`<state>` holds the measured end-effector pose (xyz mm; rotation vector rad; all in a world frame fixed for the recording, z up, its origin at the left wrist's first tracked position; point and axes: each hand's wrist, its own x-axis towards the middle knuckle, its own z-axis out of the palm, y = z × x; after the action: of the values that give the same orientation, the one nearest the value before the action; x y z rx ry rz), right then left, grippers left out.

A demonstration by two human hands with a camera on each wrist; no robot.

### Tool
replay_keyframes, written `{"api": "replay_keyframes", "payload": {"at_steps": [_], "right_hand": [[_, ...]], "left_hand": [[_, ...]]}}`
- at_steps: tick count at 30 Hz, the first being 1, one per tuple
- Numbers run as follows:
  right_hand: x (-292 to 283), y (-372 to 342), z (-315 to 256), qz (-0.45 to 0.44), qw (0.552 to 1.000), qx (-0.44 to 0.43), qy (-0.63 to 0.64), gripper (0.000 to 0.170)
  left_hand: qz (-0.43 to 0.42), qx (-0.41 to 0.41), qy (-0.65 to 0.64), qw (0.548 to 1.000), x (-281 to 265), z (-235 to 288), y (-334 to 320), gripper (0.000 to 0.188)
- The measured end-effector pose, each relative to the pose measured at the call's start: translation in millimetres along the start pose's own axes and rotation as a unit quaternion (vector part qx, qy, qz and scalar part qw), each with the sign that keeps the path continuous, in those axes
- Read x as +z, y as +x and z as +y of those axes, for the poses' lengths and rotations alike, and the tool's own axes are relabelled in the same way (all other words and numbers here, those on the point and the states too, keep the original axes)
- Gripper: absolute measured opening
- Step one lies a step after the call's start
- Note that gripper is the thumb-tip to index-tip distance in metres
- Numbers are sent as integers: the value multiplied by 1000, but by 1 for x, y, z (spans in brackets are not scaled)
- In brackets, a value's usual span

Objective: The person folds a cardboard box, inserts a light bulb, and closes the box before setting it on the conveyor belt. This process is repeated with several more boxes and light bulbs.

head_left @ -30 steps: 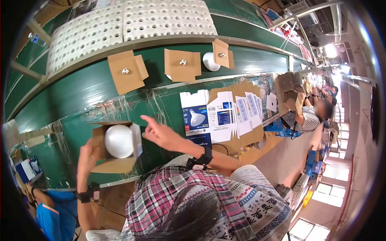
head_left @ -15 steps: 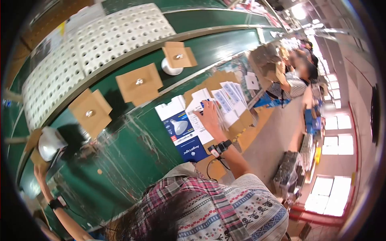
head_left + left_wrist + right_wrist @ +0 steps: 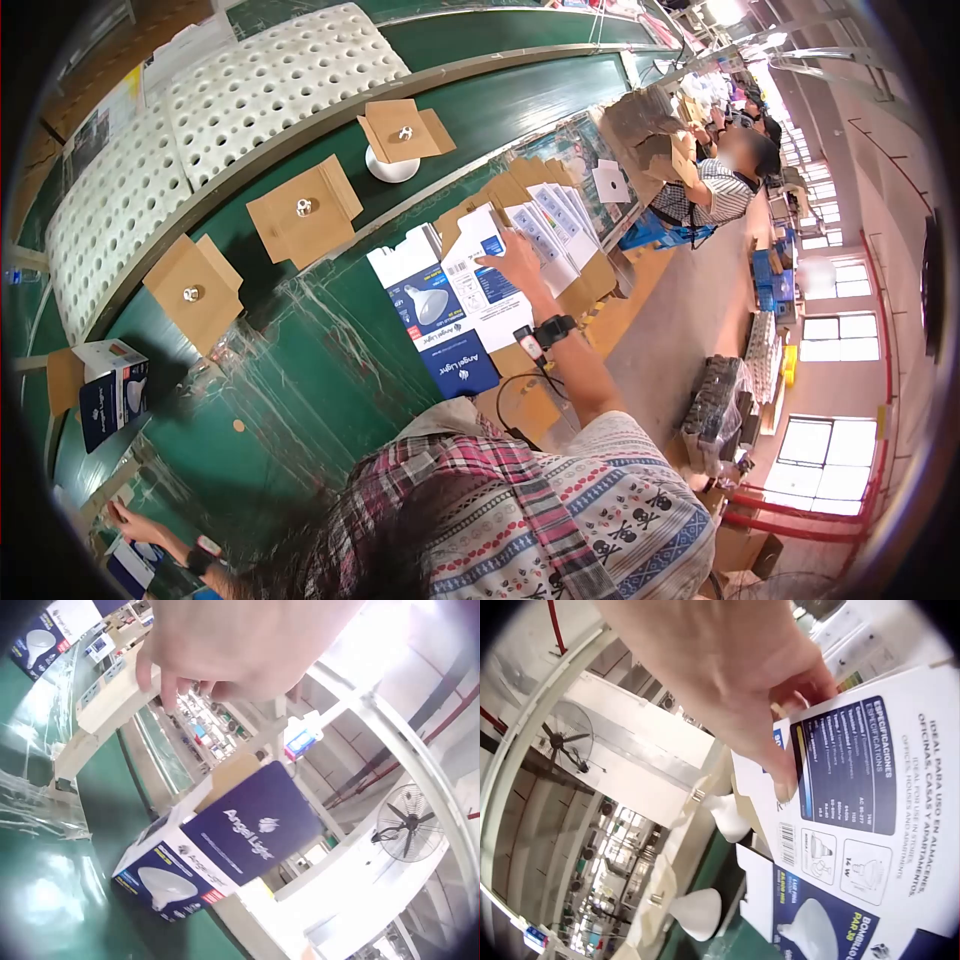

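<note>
My right hand [image 3: 520,262] is at a stack of flat printed bulb cartons [image 3: 430,300]. In the right wrist view its thumb lies on the white specification panel of a flat carton [image 3: 847,780], with fingers curled over the far edge. My left hand [image 3: 145,528] is at the lower left, fingers loosely bent and holding nothing. Beyond it in the left wrist view stands an upright bulb box [image 3: 225,855] with its blue flap raised, apart from the fingers. The same box [image 3: 112,390] sits at the left in the head view.
Brown cardboard pieces [image 3: 305,208] with bulb bases poking through stand along the green belt; a white bulb [image 3: 390,168] shows under one. Perforated white foam trays [image 3: 270,90] lie behind. Another blue box [image 3: 130,565] is near my left hand. A person [image 3: 715,185] works further right.
My left hand carried the box with the bulb to the far left, let it go and drew back towards the lower left. My right hand moved right onto the flat cartons.
</note>
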<state>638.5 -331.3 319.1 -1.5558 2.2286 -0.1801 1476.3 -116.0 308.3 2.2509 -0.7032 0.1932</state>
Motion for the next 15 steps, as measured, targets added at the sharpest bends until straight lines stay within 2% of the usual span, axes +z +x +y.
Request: {"api": "replay_keyframes", "payload": {"at_steps": [1, 4, 5, 6, 7, 8, 9, 10, 11, 12, 13, 14, 15], "right_hand": [[-5, -1, -1, -3, 1000, -7, 27, 43], [-18, -5, 1, -14, 996, -36, 82, 34], [-22, -9, 1, -23, 993, -43, 105, 32], [-27, -12, -1, -34, 990, -50, 129, 30], [-35, -15, -9, -45, 985, -61, 152, 29], [-40, -25, -18, -20, 980, -126, 154, 29], [-48, -39, -33, 0, 983, -131, 128, 28], [-55, -52, -51, 19, 985, -138, 105, 27], [-58, -64, -66, 38, 985, -146, 82, 26], [-57, -76, -76, 56, 981, -163, 93, 26], [-55, -86, -84, 74, 976, -179, 104, 26], [-54, -99, -91, 92, 970, -193, 114, 26], [-53, -112, -96, 99, 963, -201, 146, 25]], "left_hand": [[27, 40, 29, 998, -12, 55, -35, 39], [-22, 52, -148, 987, -5, 108, -88, 30], [-78, 22, -228, 970, 0, 141, -111, 25], [-140, 11, -239, 961, 3, 190, -139, 25], [-206, 49, -211, 954, 4, 237, -166, 25], [-290, 49, -223, 929, 1, 291, -198, 26], [-370, 13, -325, 870, 15, 308, -226, 29], [-476, -27, -398, 784, 28, 323, -254, 35], [-585, -32, -412, 698, 45, 343, -282, 43], [-651, 105, -312, 684, 64, 357, -314, 62], [-708, 110, -328, 616, 46, 394, -340, 82], [-685, 266, -297, 609, 51, 412, -364, 97], [-669, 318, -309, 597, 50, 433, -382, 109]]}}
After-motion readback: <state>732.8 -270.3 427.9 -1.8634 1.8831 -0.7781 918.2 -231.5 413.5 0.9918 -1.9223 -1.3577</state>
